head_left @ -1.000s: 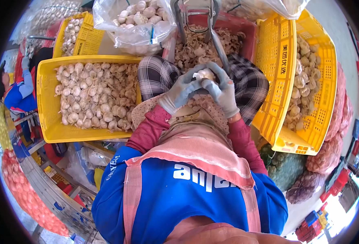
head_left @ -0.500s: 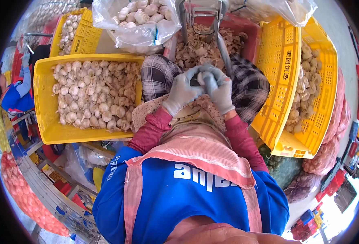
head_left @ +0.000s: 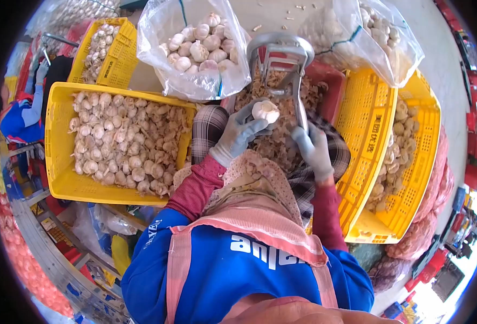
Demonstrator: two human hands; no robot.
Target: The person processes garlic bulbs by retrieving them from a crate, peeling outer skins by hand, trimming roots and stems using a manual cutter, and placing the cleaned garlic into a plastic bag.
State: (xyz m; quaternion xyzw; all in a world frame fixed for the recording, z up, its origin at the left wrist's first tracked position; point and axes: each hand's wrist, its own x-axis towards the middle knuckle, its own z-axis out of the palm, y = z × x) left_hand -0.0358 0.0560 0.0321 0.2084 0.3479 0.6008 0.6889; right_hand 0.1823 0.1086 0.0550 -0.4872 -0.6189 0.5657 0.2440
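My left hand [head_left: 238,132], in a grey glove, is closed around a white garlic bulb [head_left: 266,111] over my lap. My right hand [head_left: 315,150], also gloved, has its fingers around the lower end of the long handle of a grey metal lever tool [head_left: 299,102]. The tool stands just ahead of my knees, and its curved top frame reaches above a red crate [head_left: 325,81] of dry garlic skins and stalks. The bulb is to the left of the handle, apart from it. The tool's lower part is partly hidden.
At left stands a yellow crate [head_left: 60,162] of garlic bulbs with stalks, with a smaller yellow crate [head_left: 121,67] behind. A clear bag [head_left: 157,65] of cleaned bulbs is ahead. Stacked yellow crates [head_left: 357,129] are at right, beside another bag [head_left: 346,27]. A co-worker [head_left: 25,116] sits far left.
My hands were together around a bulb and have moved apart. The left keeps the bulb and the right has gone to the tool's handle. The view has tilted forward.
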